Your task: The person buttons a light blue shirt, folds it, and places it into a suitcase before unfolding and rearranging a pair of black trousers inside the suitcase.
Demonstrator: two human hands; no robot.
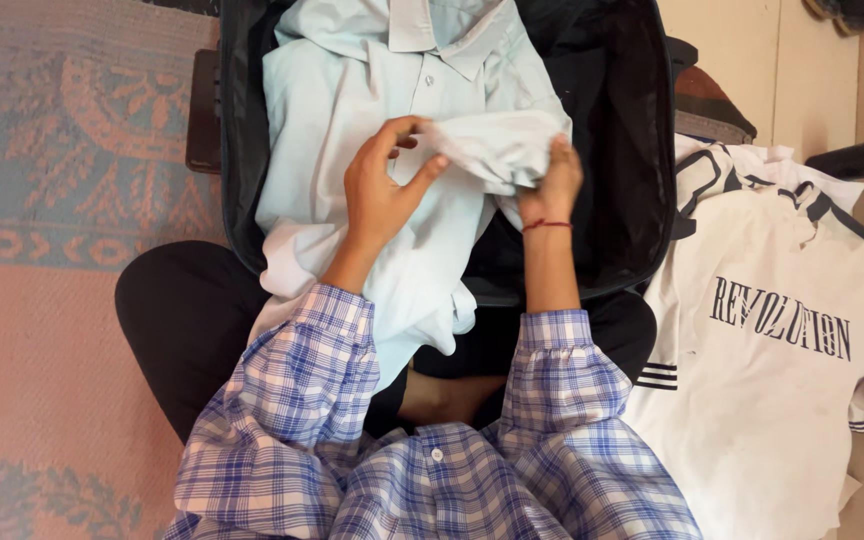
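While the fingers (407, 128) of the left hand (377, 195) pinch 1 end of a folded sleeve (497, 148) and the right hand (550, 185) grips the other end, thumb under and fingers narrow over the cloth, the sleeve is held just above the chest of a pale blue shirt (352, 110). Both hands are thus closed on the same fold, with nothing else between them. This shirt lies face up inside an open black suitcase (632, 150), its collar (432, 30) toward the far wall of the case and its buttoned front visible between the hands. Its lower part is not yet inside: the hem (402, 320) hangs over the near rim and rests on the person's dark trousers (182, 310). By this view the folding appears partly done, with 1 sleeve brought across the body and the tail left to turn in; the other sleeve's state cannot be told. Checked blue cuffs (332, 320) cover both forearms, and a red thread (547, 225) circles the right wrist. Beside the case, on the person's right, a white shirt (772, 380) with dark trim and dark lettering lies spread on the floor, outside the case and unfolded. A patterned rug (62, 200) covers the floor on the left.
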